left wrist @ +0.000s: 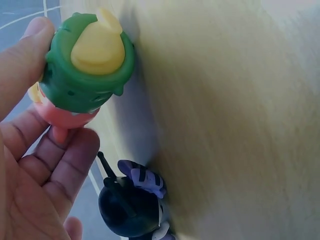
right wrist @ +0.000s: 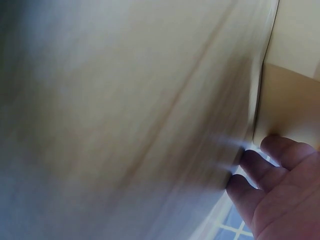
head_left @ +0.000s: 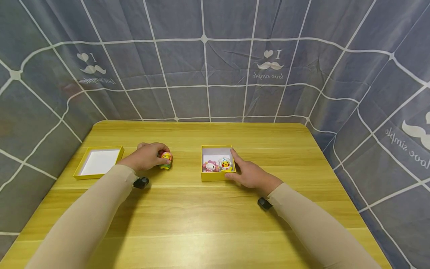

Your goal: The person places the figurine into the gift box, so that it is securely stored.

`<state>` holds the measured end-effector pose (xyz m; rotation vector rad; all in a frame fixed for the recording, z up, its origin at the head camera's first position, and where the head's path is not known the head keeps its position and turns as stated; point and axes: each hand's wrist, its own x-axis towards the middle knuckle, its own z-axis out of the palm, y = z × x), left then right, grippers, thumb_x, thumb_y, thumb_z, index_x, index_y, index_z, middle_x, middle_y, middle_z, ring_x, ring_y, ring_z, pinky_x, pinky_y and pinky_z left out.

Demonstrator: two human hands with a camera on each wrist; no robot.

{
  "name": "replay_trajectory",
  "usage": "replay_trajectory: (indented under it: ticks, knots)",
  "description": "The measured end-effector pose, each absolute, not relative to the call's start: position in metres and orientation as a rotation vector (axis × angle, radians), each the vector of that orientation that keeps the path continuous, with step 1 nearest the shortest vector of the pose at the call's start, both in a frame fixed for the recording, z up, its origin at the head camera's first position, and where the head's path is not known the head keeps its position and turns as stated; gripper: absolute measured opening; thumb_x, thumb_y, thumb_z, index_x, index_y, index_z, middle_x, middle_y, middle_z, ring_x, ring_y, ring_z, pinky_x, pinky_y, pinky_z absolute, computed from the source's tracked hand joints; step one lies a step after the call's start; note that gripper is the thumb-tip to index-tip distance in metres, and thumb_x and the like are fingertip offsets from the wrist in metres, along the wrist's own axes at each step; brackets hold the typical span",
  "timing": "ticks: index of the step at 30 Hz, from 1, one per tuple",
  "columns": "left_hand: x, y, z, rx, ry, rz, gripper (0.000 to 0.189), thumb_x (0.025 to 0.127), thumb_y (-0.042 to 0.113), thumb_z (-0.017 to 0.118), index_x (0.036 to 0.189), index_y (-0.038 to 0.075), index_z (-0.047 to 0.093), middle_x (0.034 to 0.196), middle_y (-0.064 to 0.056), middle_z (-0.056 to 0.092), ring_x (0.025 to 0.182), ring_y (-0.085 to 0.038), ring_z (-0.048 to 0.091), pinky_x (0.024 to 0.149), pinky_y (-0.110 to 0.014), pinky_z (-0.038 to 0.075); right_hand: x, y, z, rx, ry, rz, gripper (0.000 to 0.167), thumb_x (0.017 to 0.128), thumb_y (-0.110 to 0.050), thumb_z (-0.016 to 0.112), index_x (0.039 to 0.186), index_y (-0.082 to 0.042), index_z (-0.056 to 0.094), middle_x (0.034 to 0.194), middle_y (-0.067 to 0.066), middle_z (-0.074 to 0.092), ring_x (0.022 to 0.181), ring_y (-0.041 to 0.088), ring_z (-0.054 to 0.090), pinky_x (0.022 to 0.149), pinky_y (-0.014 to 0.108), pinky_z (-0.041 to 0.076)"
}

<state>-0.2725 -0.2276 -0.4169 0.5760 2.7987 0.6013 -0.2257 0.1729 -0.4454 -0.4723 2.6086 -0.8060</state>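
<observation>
My left hand (head_left: 147, 156) pinches a small toy figurine (head_left: 166, 158) between thumb and fingers, left of the middle of the table. The left wrist view shows its green lower part, with a yellow base and a red-pink upper part. Beside the fingers there stands a dark figurine (left wrist: 131, 207) with purple striped parts, hidden behind the hand in the head view. My right hand (head_left: 251, 174) grips the right side of an open yellow box (head_left: 215, 177), thumb at the front. Inside lie a pink-and-white figurine (head_left: 210, 166) and a white-and-yellow one (head_left: 226, 164).
A shallow yellow box lid (head_left: 102, 161) with a white inside lies at the left of the wooden table (head_left: 188, 216), beside my left forearm. Grey curtains (head_left: 228, 67) with white lines enclose the back and both sides of the table.
</observation>
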Motion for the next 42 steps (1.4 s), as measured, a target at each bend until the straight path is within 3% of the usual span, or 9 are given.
replay_trajectory:
  ticks: [4,10,13,17,23,30,42]
  knots:
    - [-0.273,-0.227,-0.419,0.59,2.805,0.617,0.037,0.094,0.033,0.081,0.12,0.009,0.07,0.111,-0.006,0.074,0.097,-0.022,0.066,0.098,-0.053,0.029,-0.225,0.173,-0.444,-0.479,2.61,-0.81,0.111,0.096,-0.067,0.064,0.169,-0.032,-0.011,0.151,0.024,0.057,0.112,0.028,0.06,0.11,0.048,0.046]
    - [-0.269,-0.225,-0.419,0.568,2.806,0.638,0.039,0.094,0.03,0.082,0.122,0.007,0.069,0.118,-0.012,0.07,0.104,-0.028,0.063,0.104,-0.055,0.041,-0.225,0.172,-0.445,-0.468,2.607,-0.825,0.112,0.095,-0.068,0.065,0.169,-0.032,-0.01,0.153,0.024,0.055,0.115,0.027,0.06,0.112,0.049,0.046]
    - [-0.268,-0.225,-0.419,0.566,2.789,0.678,0.04,0.094,0.028,0.082,0.124,0.005,0.068,0.12,-0.016,0.067,0.106,-0.03,0.062,0.1,-0.053,0.049,-0.225,0.172,-0.445,-0.467,2.611,-0.821,0.112,0.095,-0.068,0.065,0.169,-0.032,-0.01,0.152,0.024,0.055,0.114,0.027,0.06,0.112,0.048,0.046]
    - [-0.268,-0.225,-0.421,0.559,2.772,0.72,0.04,0.095,0.024,0.081,0.125,0.003,0.066,0.123,-0.018,0.064,0.109,-0.03,0.061,0.1,-0.051,0.052,-0.226,0.171,-0.446,-0.472,2.611,-0.807,0.111,0.095,-0.068,0.065,0.169,-0.032,-0.01,0.147,0.025,0.059,0.106,0.028,0.06,0.106,0.046,0.047]
    - [-0.266,-0.226,-0.421,0.524,2.777,0.781,0.041,0.097,0.021,0.079,0.131,0.003,0.064,0.127,-0.019,0.062,0.113,-0.031,0.06,0.103,-0.051,0.051,-0.226,0.171,-0.445,-0.498,2.624,-0.767,0.111,0.097,-0.066,0.064,0.17,-0.027,-0.009,0.147,0.026,0.059,0.114,0.028,0.062,0.108,0.049,0.048]
    - [-0.268,-0.223,-0.418,0.487,2.813,0.867,0.04,0.099,0.021,0.076,0.133,0.003,0.063,0.127,-0.017,0.063,0.11,-0.03,0.059,0.095,-0.046,0.051,-0.225,0.171,-0.443,-0.504,2.623,-0.765,0.11,0.097,-0.066,0.063,0.17,-0.026,-0.01,0.148,0.026,0.058,0.111,0.028,0.061,0.106,0.049,0.048]
    - [-0.27,-0.209,-0.413,0.54,2.849,1.001,0.043,0.101,0.023,0.075,0.138,0.003,0.064,0.131,-0.018,0.063,0.122,-0.036,0.063,0.099,-0.05,0.055,-0.221,0.17,-0.446,-0.48,2.624,-0.788,0.11,0.097,-0.066,0.064,0.17,-0.029,-0.01,0.157,0.025,0.05,0.137,0.034,0.056,0.118,0.054,0.043]
